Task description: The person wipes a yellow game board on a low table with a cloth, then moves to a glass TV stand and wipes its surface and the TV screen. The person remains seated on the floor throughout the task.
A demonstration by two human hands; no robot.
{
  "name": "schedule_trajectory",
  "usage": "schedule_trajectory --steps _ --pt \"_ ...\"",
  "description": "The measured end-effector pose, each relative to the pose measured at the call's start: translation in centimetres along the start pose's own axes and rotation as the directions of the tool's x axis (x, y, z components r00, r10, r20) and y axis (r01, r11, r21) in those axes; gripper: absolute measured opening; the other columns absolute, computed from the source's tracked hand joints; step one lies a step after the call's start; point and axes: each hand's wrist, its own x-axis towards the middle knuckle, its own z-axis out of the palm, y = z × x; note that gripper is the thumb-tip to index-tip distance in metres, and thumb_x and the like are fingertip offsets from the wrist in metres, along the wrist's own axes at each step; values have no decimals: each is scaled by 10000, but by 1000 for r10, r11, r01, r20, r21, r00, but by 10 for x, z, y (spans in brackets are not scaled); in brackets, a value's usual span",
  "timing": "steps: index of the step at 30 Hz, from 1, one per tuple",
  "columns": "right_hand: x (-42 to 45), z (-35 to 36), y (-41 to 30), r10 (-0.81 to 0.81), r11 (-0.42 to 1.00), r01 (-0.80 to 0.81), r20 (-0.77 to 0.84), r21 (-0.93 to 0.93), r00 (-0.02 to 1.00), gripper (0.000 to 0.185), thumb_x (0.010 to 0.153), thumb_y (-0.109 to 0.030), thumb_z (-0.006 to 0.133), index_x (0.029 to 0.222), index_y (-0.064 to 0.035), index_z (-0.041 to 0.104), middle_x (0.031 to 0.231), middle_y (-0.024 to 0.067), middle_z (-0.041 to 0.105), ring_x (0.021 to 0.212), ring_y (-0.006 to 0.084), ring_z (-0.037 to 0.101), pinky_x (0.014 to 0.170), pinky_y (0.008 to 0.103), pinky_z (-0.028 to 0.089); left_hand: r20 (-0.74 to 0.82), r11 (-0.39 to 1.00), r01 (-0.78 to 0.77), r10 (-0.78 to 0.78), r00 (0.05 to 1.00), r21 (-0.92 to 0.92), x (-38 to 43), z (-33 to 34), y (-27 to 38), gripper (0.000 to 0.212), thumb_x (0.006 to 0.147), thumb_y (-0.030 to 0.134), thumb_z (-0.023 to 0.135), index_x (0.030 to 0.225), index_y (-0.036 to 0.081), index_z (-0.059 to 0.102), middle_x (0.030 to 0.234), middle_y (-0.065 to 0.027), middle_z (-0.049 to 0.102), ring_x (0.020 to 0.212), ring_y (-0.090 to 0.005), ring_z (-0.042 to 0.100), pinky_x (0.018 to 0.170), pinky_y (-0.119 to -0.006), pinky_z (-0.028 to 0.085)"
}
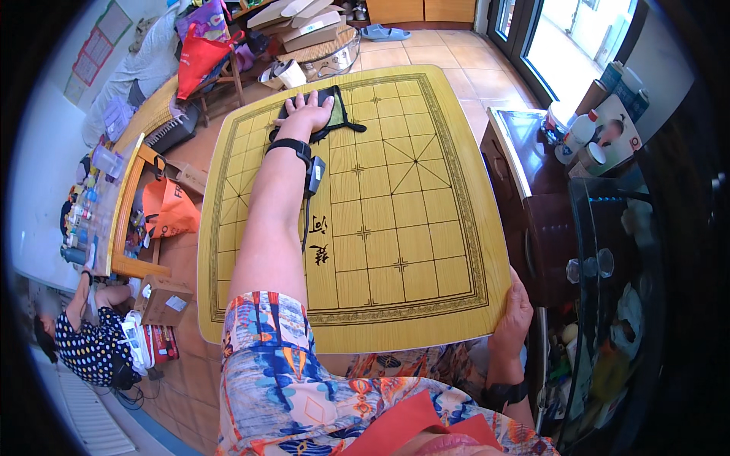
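My left hand (pixel 308 114) lies flat, palm down and fingers spread, on a black and green cloth (pixel 337 108) near the far edge of a square table. The yellow wood-grain tabletop (pixel 365 336) is printed with a xiangqi board and bears Chinese characters. A black strap circles my left wrist, and a small dark device (pixel 315 175) with a cable sits beside that forearm. At the near right corner, my right hand (pixel 513 310) holds the table's edge; its fingers are partly hidden. The right wrist also wears a black band.
A dark cabinet (pixel 513 148) with bottles and cans stands close on the right. To the left are an orange bag (pixel 168 208), a cardboard box (pixel 165 299) and a seated person (pixel 94 347) at another table. Behind are a red bag (pixel 199 60) and blue slippers (pixel 385 33).
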Motion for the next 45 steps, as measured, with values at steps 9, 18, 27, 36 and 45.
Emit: schedule_trajectory --steps 9,18,27,36,45 --pt "6 -4 12 -37 999 37 -4 -23 999 408 1092 -199 393 1359 69 547 1279 124 644 1147 175 623 1004 300 469 19 986 -166 165 986 23 -71 8 20 740 971 704 250 1605 343 124 1692 -41 -11 1549 -329 -48 1130 -753 45" --pt "20 -13 33 -54 998 55 -33 22 998 364 1081 -162 430 1337 51 578 1260 94 656 1122 155 625 979 289 475 99 830 -543 534 839 129 -213 40 72 713 1008 634 264 1612 284 118 1692 -69 16 1550 -336 -30 1139 -733 59" --pt "27 -14 30 -96 995 97 -32 22 995 361 1082 -203 453 1269 49 631 1141 76 691 996 137 648 881 281 509 169 626 -770 751 638 124 -351 70 91 727 993 635 318 1606 272 172 1682 -106 81 1547 -355 14 1135 -743 49" --pt "33 -14 36 -123 992 124 -33 20 992 360 1069 -216 494 1265 46 643 1114 64 707 965 127 659 860 265 515 102 739 -670 663 742 70 -384 68 1 735 984 637 371 1597 264 216 1681 -88 105 1551 -324 22 1147 -721 36" --pt "33 -12 34 -80 996 81 -38 28 996 373 1066 -234 505 1269 48 641 1124 65 703 970 124 653 865 268 512 -7 982 -176 177 984 71 -376 46 -176 708 1008 623 333 1600 273 164 1685 -86 65 1553 -308 13 1150 -703 88"
